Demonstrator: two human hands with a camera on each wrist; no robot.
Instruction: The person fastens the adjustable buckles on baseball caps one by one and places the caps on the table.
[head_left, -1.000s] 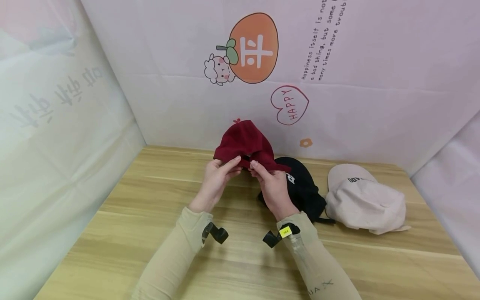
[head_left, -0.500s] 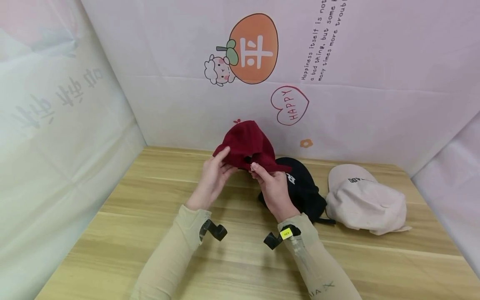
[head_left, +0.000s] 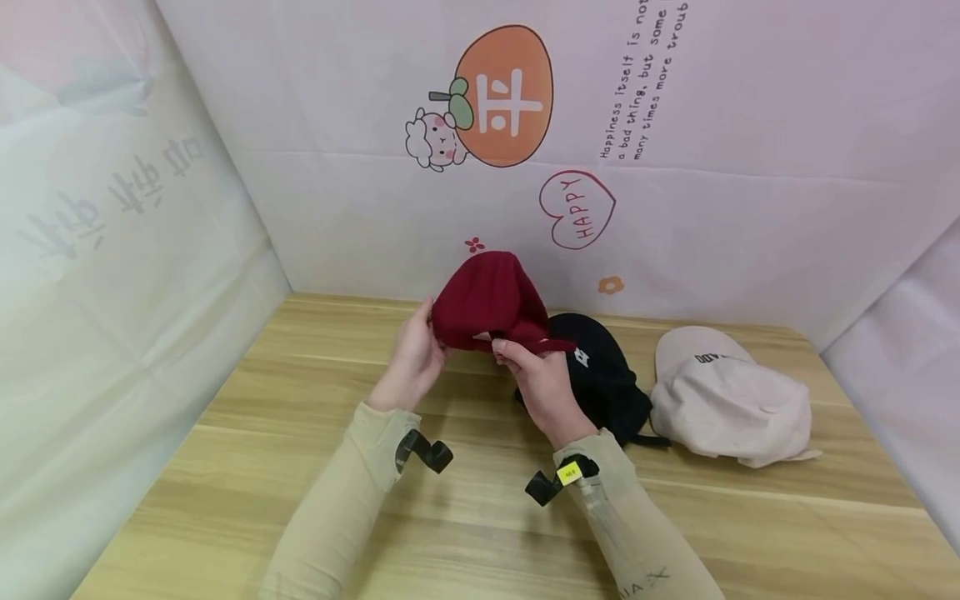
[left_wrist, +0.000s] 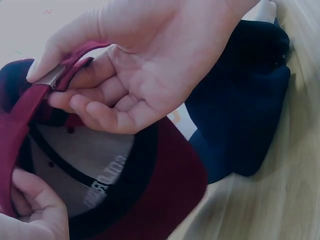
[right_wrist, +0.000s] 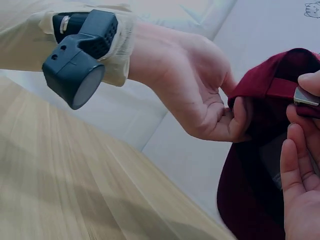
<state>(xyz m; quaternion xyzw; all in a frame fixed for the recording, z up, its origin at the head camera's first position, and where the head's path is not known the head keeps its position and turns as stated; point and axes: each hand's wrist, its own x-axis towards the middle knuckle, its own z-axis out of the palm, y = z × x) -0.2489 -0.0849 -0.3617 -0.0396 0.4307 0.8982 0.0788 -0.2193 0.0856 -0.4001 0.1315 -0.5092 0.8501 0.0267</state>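
Both hands hold a dark red baseball cap (head_left: 480,300) above the table. My left hand (head_left: 415,354) grips its left edge; in the right wrist view the fingers (right_wrist: 241,117) curl over the rim into the cap. With thumb and forefinger, my right hand (head_left: 546,383) pinches the back strap at its metal buckle (left_wrist: 50,77). The left wrist view looks into the cap, at a grey lining (left_wrist: 75,155) with pale lettering. Behind the right hand, a black cap (head_left: 600,375) lies on the table, partly hidden by that hand and the red cap.
A pale pink cap (head_left: 731,400) with dark lettering lies right of the black one, close against it. The wooden table (head_left: 465,533) meets a printed white cloth wall (head_left: 360,217) at the back. Cloth walls also stand at left and right.
My left hand has left the strap area and shifted left to the cap's side edge. The cap has turned and dipped slightly. The right hand has stayed on the strap.
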